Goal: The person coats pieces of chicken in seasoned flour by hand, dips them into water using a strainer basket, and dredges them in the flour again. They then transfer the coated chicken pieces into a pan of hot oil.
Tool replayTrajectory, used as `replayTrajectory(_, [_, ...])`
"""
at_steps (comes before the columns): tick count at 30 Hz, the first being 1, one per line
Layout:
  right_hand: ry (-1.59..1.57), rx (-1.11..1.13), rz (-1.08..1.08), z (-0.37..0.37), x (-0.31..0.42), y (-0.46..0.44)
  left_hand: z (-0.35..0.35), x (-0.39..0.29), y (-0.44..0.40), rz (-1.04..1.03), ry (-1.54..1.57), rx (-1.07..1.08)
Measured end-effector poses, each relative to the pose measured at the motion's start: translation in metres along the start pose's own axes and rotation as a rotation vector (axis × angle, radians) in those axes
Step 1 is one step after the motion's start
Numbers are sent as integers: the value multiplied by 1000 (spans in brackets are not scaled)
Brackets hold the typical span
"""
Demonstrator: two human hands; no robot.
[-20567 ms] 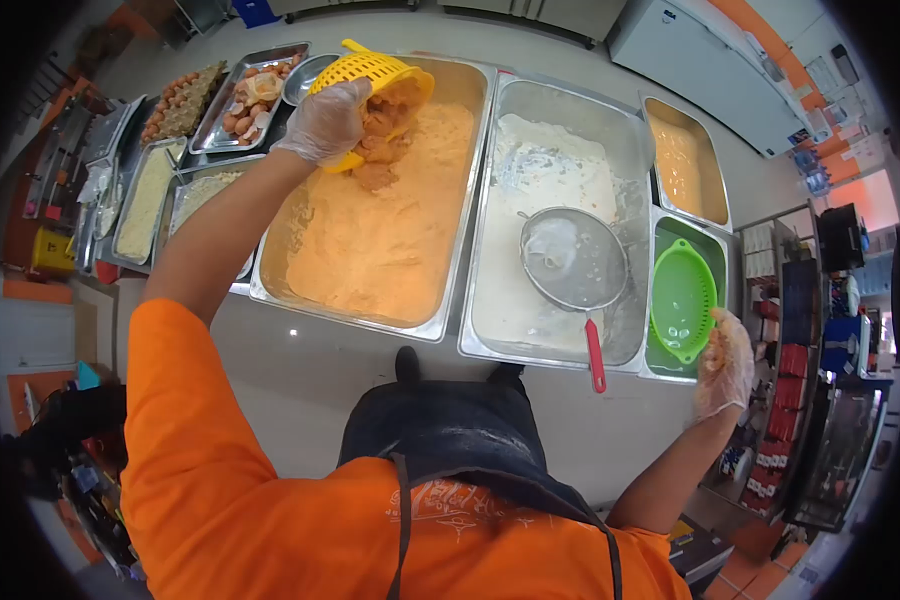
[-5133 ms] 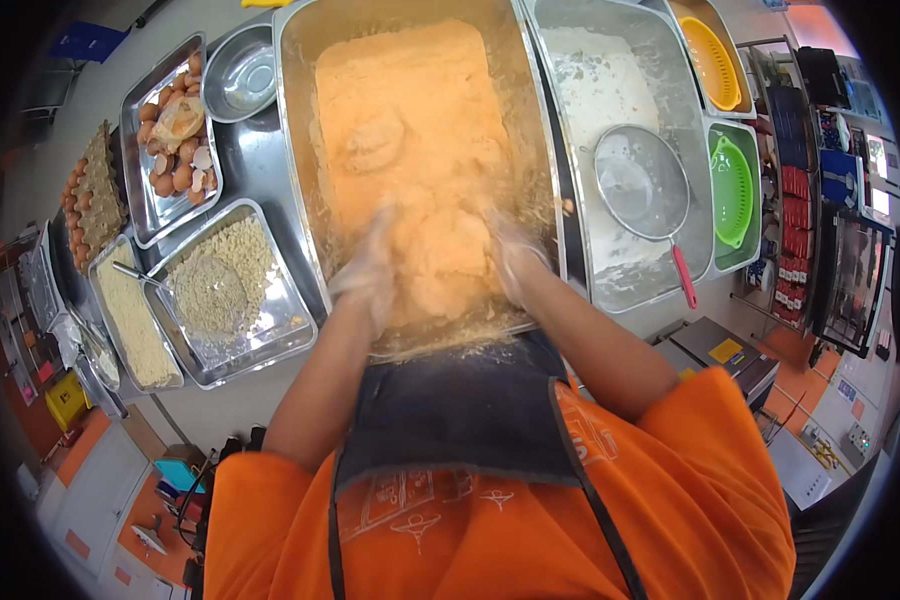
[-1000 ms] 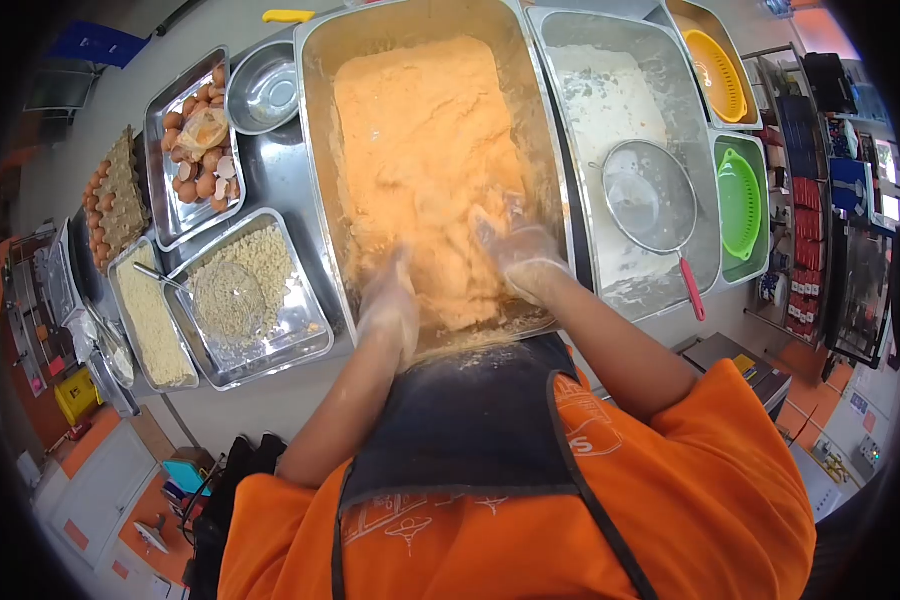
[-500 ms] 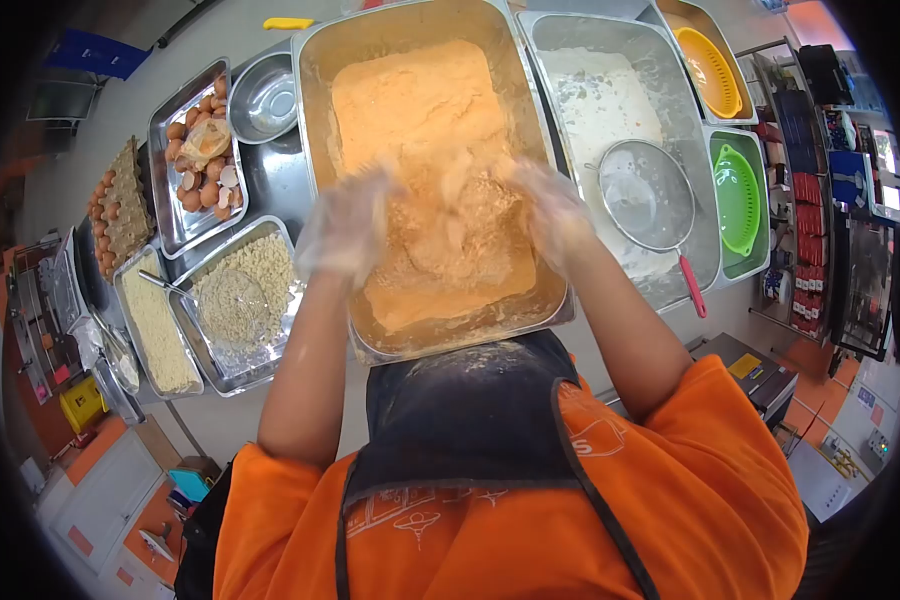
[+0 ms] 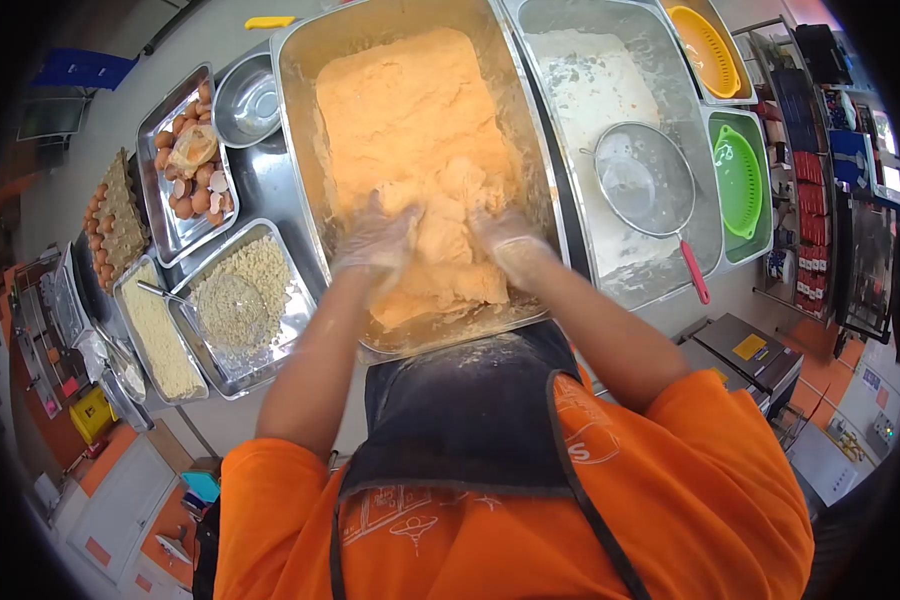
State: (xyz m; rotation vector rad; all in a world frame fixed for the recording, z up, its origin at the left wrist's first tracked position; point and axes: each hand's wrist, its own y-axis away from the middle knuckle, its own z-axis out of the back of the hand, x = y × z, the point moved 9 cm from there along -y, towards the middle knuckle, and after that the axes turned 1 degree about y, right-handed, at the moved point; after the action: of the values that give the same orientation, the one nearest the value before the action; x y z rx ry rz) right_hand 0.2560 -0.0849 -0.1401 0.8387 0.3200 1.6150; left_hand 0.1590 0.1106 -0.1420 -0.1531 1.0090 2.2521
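Note:
Orange breading flour (image 5: pixel 410 110) fills much of a deep metal tray (image 5: pixel 305 190) in front of me. My left hand (image 5: pixel 378 238), in a clear glove, presses into the flour on the tray's left side with its fingers spread. On the right side my right hand (image 5: pixel 515 245), also gloved, lies against the heap, its fingers apart and partly sunk in. Between both hands the flour forms a lumpy mound (image 5: pixel 445 225); whether pieces lie inside it is hidden. Neither hand grips anything that I can make out.
To the right are a tray of white flour (image 5: pixel 590 90), a red-handled sieve (image 5: pixel 645 180), a green basket (image 5: pixel 738 182) and a yellow basket (image 5: pixel 705 50). At left stand a metal bowl (image 5: pixel 248 100), eggs with shells (image 5: pixel 185 150), a crumb tray (image 5: pixel 260 285) and egg cartons (image 5: pixel 120 215).
Half a second ago both hands were raised over the tray with loose flour between them. Now they are lower and nearer each other, pressed into the flour. The yellow strainer from the earliest frame is out of my hand.

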Motion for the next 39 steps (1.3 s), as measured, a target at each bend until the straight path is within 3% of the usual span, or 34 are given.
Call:
replayTrajectory(1, [5, -100, -46, -34, -11, -16, -27, 16, -19, 55, 103, 47])
replayTrajectory(2, [-453, 76, -127, -50, -10, -21, -23, 8, -24, 49, 103, 44])
replayTrajectory(3, [-881, 211, -288, -63, -6, -21, -30, -3, -18, 26, 423, 169])
replayTrajectory(4, [-883, 216, -285, -59, -2, -15, -33, -13, -13, 2, 747, 280])
replayTrajectory(5, [-1217, 333, -196, -55, 22, -15, -25, -13, -13, -12, 747, 260])
replayTrajectory(6, [-1546, 460, -96, -38, 53, -11, -18, -11, -11, 7, 1007, 264])
replayTrajectory(7, [-1545, 461, -81, -19, 62, -11, -16, -8, -11, 30, 1270, 278])
replayTrajectory(8, [-1223, 416, 2, 9, 68, 4, -16, 10, -10, 49, 1268, 288])
replayTrajectory(9, [-897, 377, 69, 23, 65, 18, -2, 22, -6, -226, 806, 246])
replayTrajectory(11, [-874, 408, 67, 33, 49, 34, 8, 17, 13, -496, 337, 185])
replayTrajectory(13, [-853, 422, 100, 35, 35, 34, 26, 11, 41, -326, 807, 275])
replayTrajectory(16, [-893, 303, 65, 3, 0, 19, 16, -9, 73, -37, 987, 132])
replayTrajectory(18, [-235, 202, -405, -18, -31, 21, -33, 10, 59, 321, 784, 166])
replayTrajectory(19, [-514, 60, -285, -47, -37, 0, -46, 19, 48, 397, 733, 167])
replayTrajectory(20, [-516, 51, -280, -38, -29, -2, -58, 27, 37, 473, 684, 170])
replayTrajectory(22, [-781, 437, -226, -41, 7, 8, -70, 14, 20, 173, 713, 346])
replayTrajectory(23, [-783, 425, -207, -36, 9, 3, -66, 9, 18, 64, 726, 396])
replayTrajectory(24, [-674, 366, -9, -24, 19, -3, -28, -4, 27, -224, 379, 154])
replayTrajectory(25, [-557, 316, 169, -16, 25, -3, -11, -17, 40, -363, 206, 56])
replayTrajectory(26, [-557, 319, 160, -8, 25, 4, 11, -32, 56, -483, 26, -69])
replayTrajectory(28, [-65, 299, 304, 29, 52, 25, 46, -38, 72, -81, 1254, 165])
replayTrajectory(29, [-64, 296, 316, 53, 70, 29, 69, -46, 78, -421, 668, 190])
replayTrajectory(30, [-17, 276, 193, 82, 79, 21, 77, -49, 77, -426, 665, 176])
replayTrajectory(31, [29, 259, 67, 98, 80, 8, 82, -41, 71, -296, 289, 58])
replayTrajectory(33, [46, 73, 99, 95, 88, -40, 80, -34, 47, -152, -92, -59])
replayTrajectory(36, [116, -364, 338, 44, 106, -91, 41, -23, -16, 126, 18, -156])
replayTrajectory(37, [61, -386, 377, 30, 112, -92, 35, -28, -22, 199, 174, -188])
replayTrajectory(38, [-17, -333, 402, 23, 112, -84, 27, -26, -23, 266, 329, -212])
replayTrajectory(39, [-163, 113, 307, 5, 112, -62, 22, -21, -25, 259, 324, -203])
